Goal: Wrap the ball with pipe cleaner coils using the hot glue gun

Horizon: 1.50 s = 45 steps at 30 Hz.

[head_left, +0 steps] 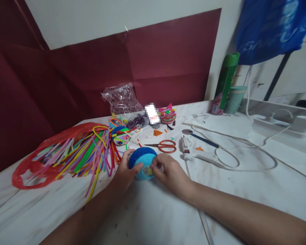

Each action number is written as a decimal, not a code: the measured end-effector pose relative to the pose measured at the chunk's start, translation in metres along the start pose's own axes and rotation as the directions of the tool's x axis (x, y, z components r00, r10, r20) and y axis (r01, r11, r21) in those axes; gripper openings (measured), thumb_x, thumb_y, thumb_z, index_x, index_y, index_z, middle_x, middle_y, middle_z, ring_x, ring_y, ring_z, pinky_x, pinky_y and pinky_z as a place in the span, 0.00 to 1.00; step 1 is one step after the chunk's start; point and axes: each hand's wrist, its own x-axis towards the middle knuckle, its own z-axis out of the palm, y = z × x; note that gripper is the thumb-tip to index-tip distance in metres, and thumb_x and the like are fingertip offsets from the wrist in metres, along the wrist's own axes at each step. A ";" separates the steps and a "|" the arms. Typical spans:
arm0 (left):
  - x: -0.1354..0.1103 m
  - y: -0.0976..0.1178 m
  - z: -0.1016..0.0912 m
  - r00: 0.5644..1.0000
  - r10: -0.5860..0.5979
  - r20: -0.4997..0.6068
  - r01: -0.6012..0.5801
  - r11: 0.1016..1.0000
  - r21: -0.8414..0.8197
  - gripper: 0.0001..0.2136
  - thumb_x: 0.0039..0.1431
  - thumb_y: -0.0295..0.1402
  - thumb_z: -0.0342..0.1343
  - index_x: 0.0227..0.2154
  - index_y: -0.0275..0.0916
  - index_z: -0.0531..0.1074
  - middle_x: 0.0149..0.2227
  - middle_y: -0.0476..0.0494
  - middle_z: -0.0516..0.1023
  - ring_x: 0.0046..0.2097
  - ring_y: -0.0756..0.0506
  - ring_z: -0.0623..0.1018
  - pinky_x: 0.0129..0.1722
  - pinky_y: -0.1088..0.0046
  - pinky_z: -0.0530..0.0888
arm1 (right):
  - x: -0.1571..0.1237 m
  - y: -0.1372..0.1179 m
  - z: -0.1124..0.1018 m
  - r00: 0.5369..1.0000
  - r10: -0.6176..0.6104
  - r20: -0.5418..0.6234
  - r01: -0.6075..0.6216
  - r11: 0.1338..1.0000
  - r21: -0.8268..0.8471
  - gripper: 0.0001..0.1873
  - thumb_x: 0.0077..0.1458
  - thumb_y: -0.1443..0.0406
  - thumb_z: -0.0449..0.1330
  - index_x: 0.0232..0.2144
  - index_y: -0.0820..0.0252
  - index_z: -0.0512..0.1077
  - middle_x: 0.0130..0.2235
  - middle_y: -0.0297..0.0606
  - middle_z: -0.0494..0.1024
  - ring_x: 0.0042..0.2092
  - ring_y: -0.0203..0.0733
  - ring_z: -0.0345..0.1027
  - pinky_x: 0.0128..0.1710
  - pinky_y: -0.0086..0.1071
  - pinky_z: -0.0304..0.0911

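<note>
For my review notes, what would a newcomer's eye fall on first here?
Probably the rainbow spread of pipe cleaners on a red plastic bag, at the left of the view. Next, the two-tone blue craft piece between the left hand and right hand, below centre. A maroon backdrop fills much of the upper left and middle.

The person's left forearm [91,211] is showing bare and slim, with a smooth outline that is narrowing gently toward the left hand [126,171], which is also going bare. The right forearm [232,208] is likewise appearing bare, broadening steadily toward the edge of view. The right hand [170,173], uncovered too, is presenting a smooth, softly rounded back. Finer details, such as nails, are blurring beyond reading.
</note>
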 end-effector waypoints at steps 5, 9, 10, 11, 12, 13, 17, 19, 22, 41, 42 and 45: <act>-0.001 -0.001 -0.004 0.998 0.062 0.026 -0.063 0.997 0.033 0.33 0.39 0.43 0.66 0.49 0.41 0.62 0.41 0.45 0.73 0.40 0.42 0.75 0.37 0.68 0.73 | -0.002 0.001 0.002 1.000 0.018 0.021 -0.018 1.000 0.009 0.08 0.51 0.73 0.56 0.23 0.58 0.65 0.25 0.34 0.70 0.30 0.39 0.65 0.32 0.31 0.59; -0.001 -0.001 -0.004 0.998 0.054 0.018 -0.055 0.996 0.065 0.33 0.40 0.46 0.65 0.49 0.40 0.62 0.39 0.44 0.74 0.40 0.41 0.76 0.36 0.67 0.73 | 0.000 0.001 0.000 0.998 0.054 0.025 -0.055 0.998 0.039 0.07 0.51 0.72 0.56 0.24 0.58 0.65 0.25 0.33 0.70 0.29 0.39 0.64 0.31 0.30 0.59; -0.001 -0.001 -0.004 0.998 0.054 0.023 -0.055 0.997 0.058 0.32 0.41 0.47 0.64 0.49 0.39 0.62 0.39 0.44 0.74 0.40 0.41 0.76 0.37 0.66 0.73 | 0.001 0.001 -0.001 0.998 0.063 0.023 -0.064 0.997 0.050 0.07 0.51 0.72 0.56 0.24 0.58 0.65 0.25 0.33 0.70 0.29 0.38 0.64 0.30 0.29 0.59; 0.000 -0.001 -0.004 0.998 0.054 0.025 -0.055 0.997 0.049 0.31 0.43 0.48 0.63 0.49 0.39 0.62 0.39 0.43 0.74 0.40 0.41 0.76 0.37 0.65 0.73 | 0.002 0.001 -0.002 0.997 0.068 0.022 -0.069 0.996 0.057 0.07 0.51 0.72 0.56 0.24 0.58 0.65 0.25 0.33 0.70 0.29 0.38 0.64 0.30 0.29 0.59; 0.000 -0.001 -0.004 0.998 0.052 0.025 -0.054 0.997 0.048 0.31 0.44 0.49 0.61 0.48 0.39 0.62 0.40 0.42 0.74 0.40 0.40 0.76 0.38 0.64 0.73 | 0.002 0.000 -0.002 0.997 0.069 0.022 -0.071 0.996 0.059 0.07 0.51 0.72 0.55 0.24 0.58 0.65 0.25 0.33 0.70 0.28 0.38 0.64 0.30 0.29 0.58; 0.000 -0.001 -0.003 0.999 0.052 0.017 -0.053 0.997 0.059 0.30 0.44 0.49 0.61 0.48 0.39 0.63 0.40 0.42 0.74 0.41 0.40 0.76 0.38 0.64 0.73 | 0.002 0.000 -0.003 0.997 0.068 0.024 -0.069 0.996 0.056 0.07 0.51 0.72 0.55 0.23 0.58 0.65 0.25 0.33 0.70 0.28 0.38 0.64 0.30 0.29 0.58; -0.001 0.001 -0.002 0.999 0.050 -0.009 -0.048 0.990 0.133 0.33 0.38 0.45 0.66 0.47 0.39 0.64 0.43 0.41 0.73 0.43 0.39 0.75 0.39 0.64 0.73 | 0.001 -0.001 -0.003 0.997 0.059 0.041 -0.061 0.997 0.045 0.07 0.50 0.72 0.56 0.23 0.58 0.65 0.25 0.33 0.70 0.29 0.38 0.64 0.30 0.29 0.58; -0.002 0.002 -0.001 0.999 0.048 -0.020 -0.045 0.991 0.127 0.33 0.37 0.44 0.67 0.47 0.39 0.64 0.42 0.42 0.72 0.42 0.40 0.75 0.38 0.65 0.73 | 0.000 -0.001 -0.002 0.998 0.054 0.045 -0.056 0.997 0.049 0.07 0.51 0.72 0.56 0.23 0.58 0.65 0.25 0.33 0.70 0.28 0.38 0.63 0.30 0.29 0.58; -0.002 0.002 -0.001 0.999 0.032 -0.036 -0.030 0.998 0.058 0.31 0.38 0.42 0.66 0.47 0.41 0.64 0.41 0.44 0.72 0.40 0.41 0.75 0.36 0.66 0.73 | 0.000 -0.002 -0.001 0.995 0.090 0.029 -0.093 0.990 0.108 0.05 0.52 0.71 0.56 0.26 0.58 0.66 0.26 0.33 0.71 0.28 0.38 0.64 0.29 0.29 0.59; -0.002 0.002 -0.002 1.000 -0.009 -0.018 0.007 0.989 -0.145 0.39 0.37 0.40 0.67 0.55 0.42 0.59 0.50 0.39 0.70 0.44 0.39 0.75 0.38 0.65 0.75 | 0.002 -0.002 0.000 0.975 0.216 0.051 -0.221 0.922 0.317 0.08 0.53 0.68 0.55 0.22 0.57 0.64 0.23 0.30 0.68 0.26 0.35 0.61 0.24 0.26 0.57; -0.002 0.001 -0.002 1.000 -0.010 -0.009 0.008 0.990 -0.142 0.39 0.37 0.40 0.67 0.55 0.42 0.58 0.49 0.39 0.70 0.44 0.39 0.76 0.38 0.65 0.75 | 0.002 -0.002 0.000 0.975 0.214 0.054 -0.220 0.924 0.311 0.08 0.53 0.68 0.55 0.22 0.57 0.64 0.22 0.30 0.68 0.26 0.35 0.61 0.24 0.26 0.57; 0.000 -0.001 -0.003 1.000 -0.008 0.008 0.009 0.990 -0.139 0.38 0.37 0.41 0.68 0.53 0.41 0.59 0.47 0.39 0.72 0.43 0.39 0.76 0.38 0.65 0.75 | 0.002 -0.001 0.000 0.977 0.205 0.054 -0.212 0.932 0.295 0.08 0.53 0.69 0.56 0.22 0.57 0.64 0.22 0.29 0.68 0.26 0.35 0.61 0.24 0.25 0.56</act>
